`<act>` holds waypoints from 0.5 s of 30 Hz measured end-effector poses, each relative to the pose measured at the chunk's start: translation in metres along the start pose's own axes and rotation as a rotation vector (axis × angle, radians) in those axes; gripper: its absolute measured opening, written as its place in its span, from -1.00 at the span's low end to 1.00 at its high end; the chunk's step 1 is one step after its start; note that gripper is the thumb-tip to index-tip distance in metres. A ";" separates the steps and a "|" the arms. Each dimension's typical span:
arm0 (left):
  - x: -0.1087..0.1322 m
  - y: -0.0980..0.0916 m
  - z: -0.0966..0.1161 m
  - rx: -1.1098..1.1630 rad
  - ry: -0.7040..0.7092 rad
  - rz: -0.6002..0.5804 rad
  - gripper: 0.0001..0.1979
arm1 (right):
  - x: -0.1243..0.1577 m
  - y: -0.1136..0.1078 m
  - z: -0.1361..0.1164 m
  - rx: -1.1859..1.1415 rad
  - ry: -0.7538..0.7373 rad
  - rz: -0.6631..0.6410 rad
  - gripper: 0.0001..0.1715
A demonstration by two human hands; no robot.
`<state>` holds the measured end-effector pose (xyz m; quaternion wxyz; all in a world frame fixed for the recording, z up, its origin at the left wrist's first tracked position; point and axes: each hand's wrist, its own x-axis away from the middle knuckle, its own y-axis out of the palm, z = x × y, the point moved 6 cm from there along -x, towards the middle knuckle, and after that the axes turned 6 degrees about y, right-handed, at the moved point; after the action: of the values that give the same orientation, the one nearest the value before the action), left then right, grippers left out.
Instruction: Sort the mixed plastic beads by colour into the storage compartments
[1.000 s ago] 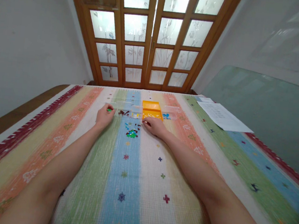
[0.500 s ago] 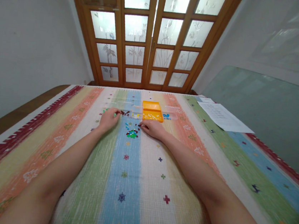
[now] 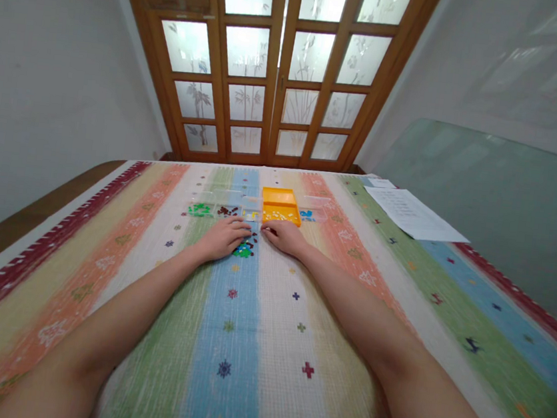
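Observation:
My left hand (image 3: 226, 238) lies low over the blue stripe of the cloth, its fingers stretched to the right and slightly apart. It partly covers a small cluster of green, blue and brown pieces (image 3: 243, 251); its thumb is hidden. Just across from it, my right hand (image 3: 286, 238) rests on the cloth in front of the orange case (image 3: 300, 213). The right thumb and index finger are pinched together, and whatever is between them is too small to name. A few dark pieces (image 3: 254, 238) lie between the hands.
Clear compartments behind the hands hold green pieces (image 3: 200, 209), brown pieces (image 3: 228, 210) and blue pieces (image 3: 306, 215). White pieces (image 3: 280, 216) lie in the open orange case. Paper sheets (image 3: 411, 214) rest at the table's far right. A striped cloth (image 3: 237, 392) covers the table.
My left hand has moved right and nearer, from the compartments of green and brown pieces to the cluster. My right hand stays almost in place, still pinched. The view has shifted slightly.

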<state>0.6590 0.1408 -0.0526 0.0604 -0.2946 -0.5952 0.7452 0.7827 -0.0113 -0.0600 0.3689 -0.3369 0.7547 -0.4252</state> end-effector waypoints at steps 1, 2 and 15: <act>0.000 0.001 0.000 0.004 0.001 -0.006 -0.65 | 0.000 0.000 0.001 0.001 0.005 -0.004 -0.72; 0.000 0.002 0.000 0.007 0.002 -0.011 -0.64 | -0.001 0.001 0.001 0.002 0.008 -0.009 -0.72; 0.000 -0.009 -0.003 0.021 -0.069 0.050 -0.65 | 0.000 0.000 -0.001 -0.016 -0.005 -0.007 -0.73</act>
<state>0.6581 0.1457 -0.0450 0.0243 -0.2828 -0.5817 0.7622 0.7818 -0.0113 -0.0599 0.3664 -0.3436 0.7559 -0.4199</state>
